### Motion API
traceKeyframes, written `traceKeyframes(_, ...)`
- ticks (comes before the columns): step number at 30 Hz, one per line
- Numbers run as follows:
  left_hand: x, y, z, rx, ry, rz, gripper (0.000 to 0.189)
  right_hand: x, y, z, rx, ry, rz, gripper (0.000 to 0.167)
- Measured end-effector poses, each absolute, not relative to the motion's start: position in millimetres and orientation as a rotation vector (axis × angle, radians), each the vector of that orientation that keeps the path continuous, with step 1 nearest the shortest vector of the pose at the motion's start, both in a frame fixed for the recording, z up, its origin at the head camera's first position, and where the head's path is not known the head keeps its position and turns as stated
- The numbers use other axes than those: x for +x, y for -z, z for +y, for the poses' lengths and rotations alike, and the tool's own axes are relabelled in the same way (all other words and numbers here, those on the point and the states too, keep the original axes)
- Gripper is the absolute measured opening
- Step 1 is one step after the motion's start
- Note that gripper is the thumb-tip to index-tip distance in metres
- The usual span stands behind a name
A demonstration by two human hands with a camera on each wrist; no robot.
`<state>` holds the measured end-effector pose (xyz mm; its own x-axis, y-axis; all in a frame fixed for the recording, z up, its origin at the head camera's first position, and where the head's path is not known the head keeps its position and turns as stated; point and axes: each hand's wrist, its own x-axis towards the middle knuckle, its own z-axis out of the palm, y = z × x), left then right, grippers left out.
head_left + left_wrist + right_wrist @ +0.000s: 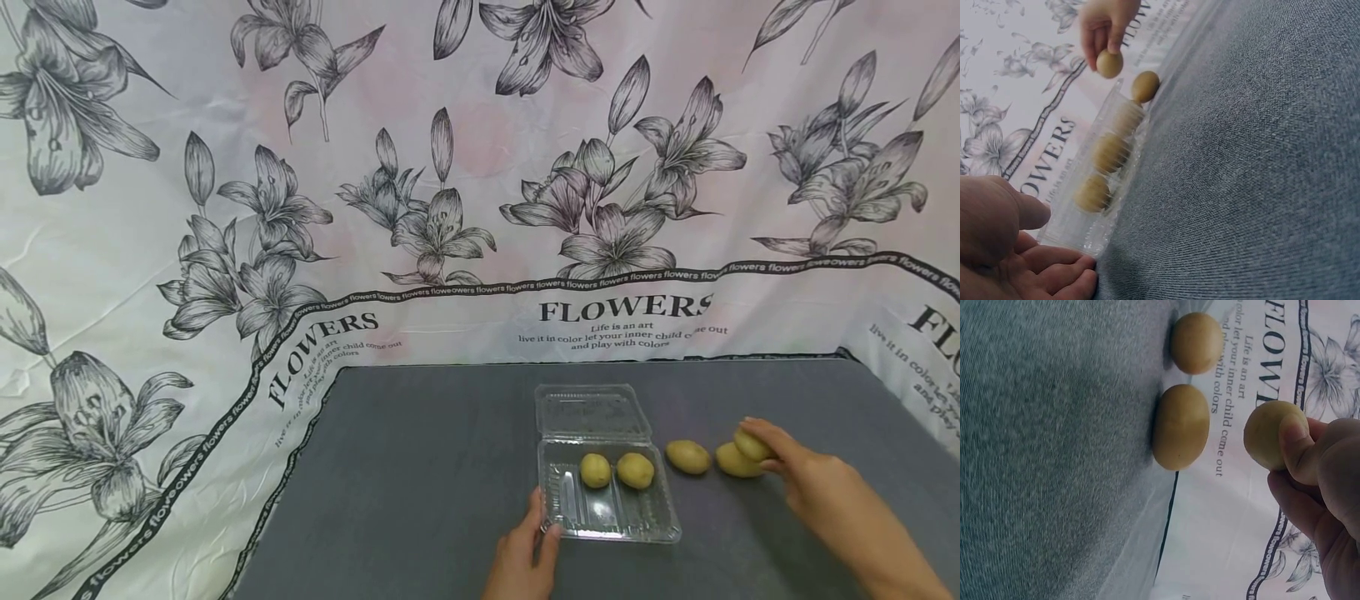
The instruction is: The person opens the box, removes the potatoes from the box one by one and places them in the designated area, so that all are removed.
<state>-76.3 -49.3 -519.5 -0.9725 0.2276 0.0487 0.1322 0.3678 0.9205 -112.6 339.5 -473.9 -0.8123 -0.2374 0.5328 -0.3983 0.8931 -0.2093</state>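
A clear plastic clamshell container stands with its lid folded back. Inside it lie two small yellow potatoes, one on the left and one on the right. My left hand holds the container's near left corner between thumb and fingers. Between the thumb and fingers of my right hand is a potato, lifted above the table. Below it sits another potato, with one more between that and the container.
The dark grey table spreads out to the left of the container. A white cloth printed with flowers and lettering hangs behind the table and along its sides.
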Motion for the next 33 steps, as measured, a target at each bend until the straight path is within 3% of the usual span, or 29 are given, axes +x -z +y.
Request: traceKeyframes(33,-77,520,-49,0.356,-1.683,2.529,0.064,-113,485,365,0.223,-0.431,-2.764,0.053)
